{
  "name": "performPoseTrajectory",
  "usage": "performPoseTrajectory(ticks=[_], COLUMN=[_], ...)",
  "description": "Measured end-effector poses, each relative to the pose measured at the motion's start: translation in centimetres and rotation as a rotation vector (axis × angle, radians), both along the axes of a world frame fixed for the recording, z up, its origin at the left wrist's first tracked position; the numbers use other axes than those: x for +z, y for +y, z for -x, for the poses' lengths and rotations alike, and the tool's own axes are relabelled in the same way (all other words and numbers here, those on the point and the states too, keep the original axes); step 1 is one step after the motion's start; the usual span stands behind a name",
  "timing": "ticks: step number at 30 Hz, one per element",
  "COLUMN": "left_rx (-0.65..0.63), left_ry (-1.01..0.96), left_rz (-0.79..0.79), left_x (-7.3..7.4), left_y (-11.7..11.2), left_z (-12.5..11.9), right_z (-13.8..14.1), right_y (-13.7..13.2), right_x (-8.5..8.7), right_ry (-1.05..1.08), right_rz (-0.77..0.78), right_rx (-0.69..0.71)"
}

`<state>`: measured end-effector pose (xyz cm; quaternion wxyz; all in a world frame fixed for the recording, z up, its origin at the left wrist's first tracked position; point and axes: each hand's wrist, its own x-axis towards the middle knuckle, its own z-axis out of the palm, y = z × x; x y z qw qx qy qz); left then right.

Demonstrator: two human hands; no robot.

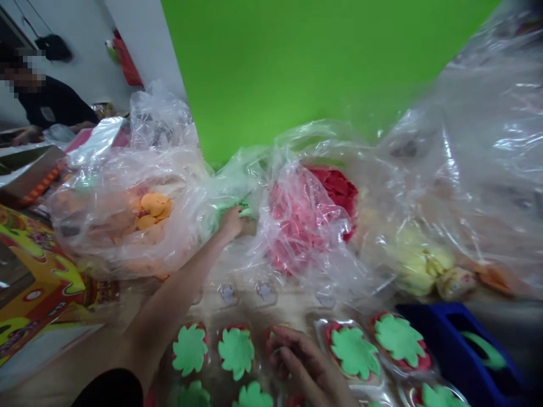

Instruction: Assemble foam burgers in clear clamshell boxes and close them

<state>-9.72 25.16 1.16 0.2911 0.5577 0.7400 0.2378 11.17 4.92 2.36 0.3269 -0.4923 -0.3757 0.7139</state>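
Observation:
My left hand [232, 221] reaches into a clear plastic bag of green pieces [244, 210]; its fingertips are partly hidden and blurred among them. Low in the middle, my right hand [303, 362] is curled with thumb and fingers close together over one spot in the rows of small clear trays. A little red and green shows by its fingertips, but what they grip is hidden. Around it, several trays hold a scalloped green flower-shaped piece [236, 351] on top of red. Another green flower-shaped piece [354, 350] lies just right of this hand.
Plastic bags hold orange pieces [156, 206], pink and red pieces [335, 192], and yellow pieces [424, 263]. A blue plastic container [462, 345] stands at right, a printed yellow-red box [46, 277] at left. A green panel [297, 68] rises behind. Another person [55, 102] sits far left.

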Motion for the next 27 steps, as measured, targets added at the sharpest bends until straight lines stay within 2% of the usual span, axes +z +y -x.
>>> performPoseTrajectory(ticks=[3, 6, 8, 9, 11, 13, 14, 16, 18, 20, 23, 25, 27], left_rx=[-0.016, -0.046, -0.046, -0.05, -0.072, -0.098, -0.095, -0.026, 0.125, 0.32, 0.501, 0.497, 0.427], left_ry=[-0.23, -0.429, -0.608, -0.614, -0.493, -0.347, -0.33, -0.448, -0.658, -0.757, -0.591, -0.438, -0.324], left_rz=[-0.037, -0.054, -0.042, -0.071, -0.159, -0.188, -0.151, 0.007, 0.135, 0.157, 0.039, -0.019, -0.024], left_x=[3.6, 6.8, 8.3, 8.8, 9.4, 9.3, 9.1, 8.0, 6.7, 5.3, 3.8, 3.0, 2.1], left_y=[-4.2, -10.7, -15.4, -17.7, -21.9, -25.7, -27.4, -30.7, -33.4, -35.4, -37.2, -38.1, -38.9], left_z=[1.2, 1.8, 1.9, 1.9, 2.3, 3.0, 3.6, 4.8, 6.0, 6.9, 7.7, 8.2, 8.4], right_z=[1.0, 2.2, 3.2, 3.7, 5.0, 6.4, 7.1, 8.8, 10.7, 12.7, 15.1, 16.1, 16.7], right_y=[0.0, 0.1, 0.1, 0.1, -0.1, -0.5, -0.9, -1.9, -3.3, -4.9, -6.8, -7.6, -8.2], right_x=[1.1, 2.4, 3.2, 3.6, 4.2, 4.4, 4.3, 3.5, 2.2, 0.8, -0.7, -1.2, -1.4], right_ry=[0.038, 0.152, 0.281, 0.344, 0.411, 0.363, 0.319, 0.243, 0.178, 0.081, -0.114, -0.314, -0.498], right_rz=[0.007, 0.046, 0.079, 0.098, 0.136, 0.154, 0.149, 0.11, 0.016, -0.145, -0.445, -0.658, -0.821], right_rx=[-0.043, -0.011, 0.02, 0.041, 0.109, 0.224, 0.285, 0.377, 0.425, 0.482, 0.632, 0.759, 0.847])
